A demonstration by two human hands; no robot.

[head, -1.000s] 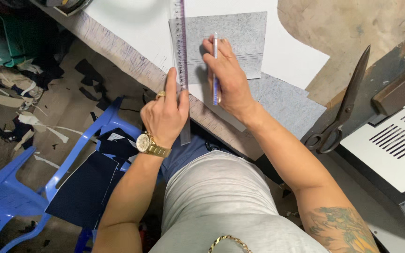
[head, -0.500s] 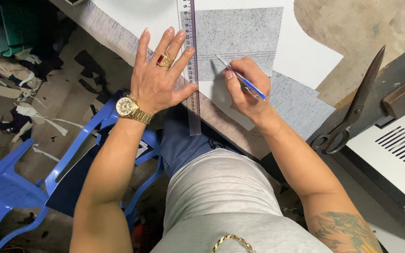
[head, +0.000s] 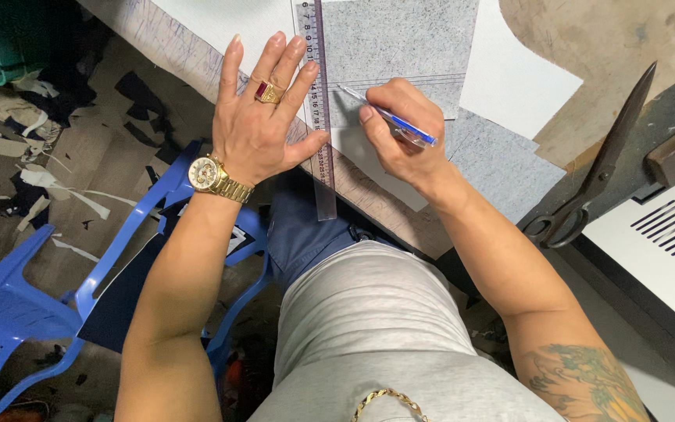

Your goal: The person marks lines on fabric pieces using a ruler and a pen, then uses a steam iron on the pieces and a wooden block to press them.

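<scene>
My left hand [head: 263, 117] lies flat with fingers spread, pressing on a clear plastic ruler [head: 320, 109] that runs along the left edge of a grey felt sheet [head: 400, 47]. It wears a red-stone ring and a gold watch. My right hand [head: 400, 137] grips a blue pen [head: 392, 121] whose tip touches the grey felt just right of the ruler, near several drawn lines. The felt rests on white paper [head: 517, 78] on the worktable [head: 369, 195].
Large black scissors [head: 595, 172] lie to the right beside a white and grey machine [head: 658, 234]. A second grey felt piece [head: 501, 168] lies under the paper. A blue plastic chair [head: 64, 305] stands at lower left; fabric scraps [head: 41, 172] litter the floor.
My left hand slid up the ruler and spread flat. My right hand turned the pen from upright to slanted and brought its tip down next to the ruler.
</scene>
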